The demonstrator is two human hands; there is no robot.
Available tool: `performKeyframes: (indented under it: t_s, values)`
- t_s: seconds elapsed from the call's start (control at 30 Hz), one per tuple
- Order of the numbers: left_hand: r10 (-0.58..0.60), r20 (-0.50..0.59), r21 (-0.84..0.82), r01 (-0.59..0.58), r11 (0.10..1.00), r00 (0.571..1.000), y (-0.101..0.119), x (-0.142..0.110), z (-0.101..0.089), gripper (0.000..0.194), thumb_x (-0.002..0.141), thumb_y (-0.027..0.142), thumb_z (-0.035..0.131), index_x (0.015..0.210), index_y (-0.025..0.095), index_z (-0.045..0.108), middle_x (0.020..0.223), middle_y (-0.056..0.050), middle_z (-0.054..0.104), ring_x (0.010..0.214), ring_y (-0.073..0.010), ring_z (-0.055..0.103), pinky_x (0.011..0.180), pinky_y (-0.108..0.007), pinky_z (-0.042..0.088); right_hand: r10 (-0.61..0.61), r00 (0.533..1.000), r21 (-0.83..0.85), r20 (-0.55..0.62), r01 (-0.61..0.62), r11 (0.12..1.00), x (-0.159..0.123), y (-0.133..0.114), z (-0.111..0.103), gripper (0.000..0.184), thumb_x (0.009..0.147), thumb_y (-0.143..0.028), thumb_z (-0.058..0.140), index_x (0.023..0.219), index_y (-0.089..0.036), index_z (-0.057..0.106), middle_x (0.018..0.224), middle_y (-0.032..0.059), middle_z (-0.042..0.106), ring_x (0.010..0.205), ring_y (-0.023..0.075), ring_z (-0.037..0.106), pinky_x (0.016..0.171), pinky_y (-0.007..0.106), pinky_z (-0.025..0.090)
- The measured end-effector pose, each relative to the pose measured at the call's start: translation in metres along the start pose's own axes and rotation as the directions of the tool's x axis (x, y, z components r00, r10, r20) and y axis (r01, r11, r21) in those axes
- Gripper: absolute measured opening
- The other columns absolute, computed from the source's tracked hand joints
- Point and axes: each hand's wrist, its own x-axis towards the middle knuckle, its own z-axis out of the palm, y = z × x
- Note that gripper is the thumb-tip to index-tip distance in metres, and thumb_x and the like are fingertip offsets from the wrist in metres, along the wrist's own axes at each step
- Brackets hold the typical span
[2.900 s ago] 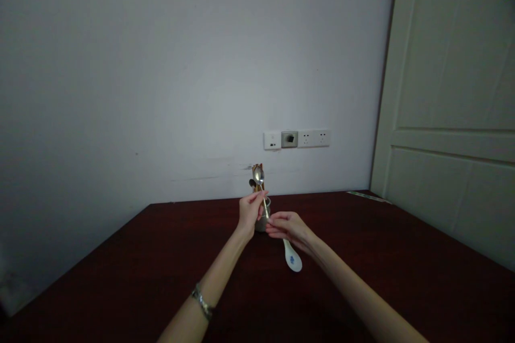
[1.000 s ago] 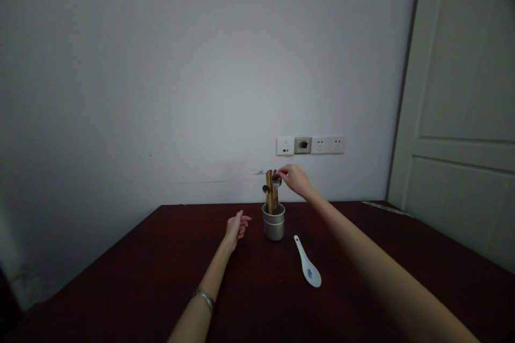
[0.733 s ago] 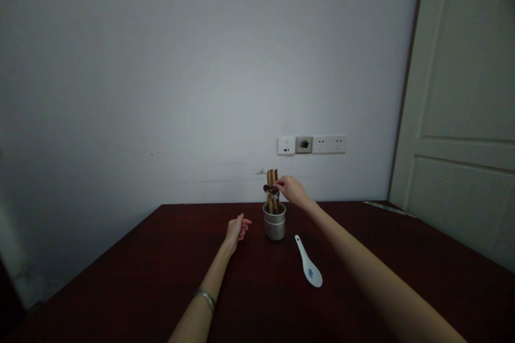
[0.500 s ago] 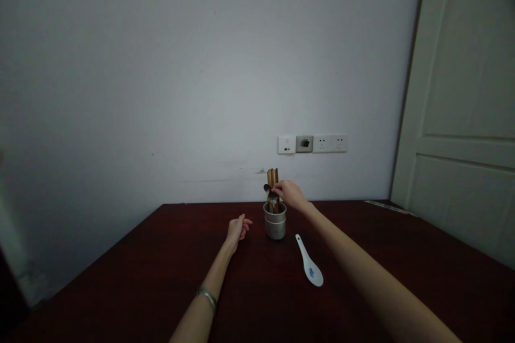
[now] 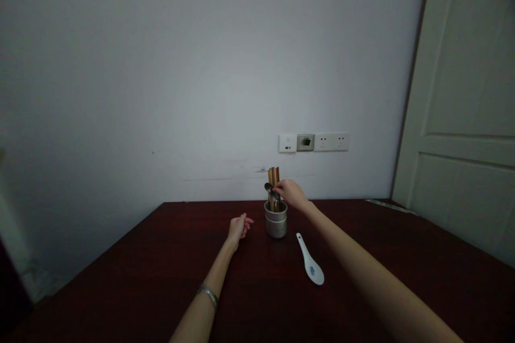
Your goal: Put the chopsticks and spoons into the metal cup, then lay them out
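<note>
A grey metal utensil holder (image 5: pixel 276 226) with small holes stands upright on the table. Several wooden chopsticks (image 5: pixel 273 176) rise out of it, along with a dark metal spoon (image 5: pixel 267 187). Above its rim, the fingertips of my right hand (image 5: pixel 290 193) are pinched on a second metal spoon (image 5: pixel 276 196), partly hidden among the chopsticks. To the left of the holder my left hand (image 5: pixel 238 227) rests at the table, fingers loosely curled and apart, with nothing in it. A white soup spoon (image 5: pixel 313 270) with a blue mark lies in front of the holder, slightly right.
The dark red table (image 5: pixel 161 268) meets a pale wall (image 5: pixel 225 64) at its back edge. Sockets and a switch panel (image 5: pixel 306 142) are on that wall. A pale panelled door (image 5: pixel 462 118) stands at the right. A flat strip (image 5: pixel 390 206) lies along the back right edge.
The spoon at my right fingertips sits slightly lower among the chopsticks and its bowl looks turned. My left hand stays in place. The whole view has shifted very slightly.
</note>
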Motion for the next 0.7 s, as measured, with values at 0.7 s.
performKeyframes:
  t_s: [0.7]
  values:
    - [0.018, 0.001, 0.042, -0.018, 0.999, 1.000, -0.002, 0.001, 0.000, 0.044, 0.072, 0.050, 0.044, 0.065, 0.009, 0.060, 0.045, 0.003, 0.042, 0.031, -0.0023, 0.025, 0.034, -0.019, 0.012, -0.028, 0.998, 0.046, -0.055, 0.030, 0.998, 0.000, 0.011, 0.006, 0.024, 0.080, -0.030, 0.048, 0.095, -0.021, 0.065, 0.095, 0.0055, 0.066, 0.087, 0.0172, 0.058, 0.070, 0.022, 0.039]
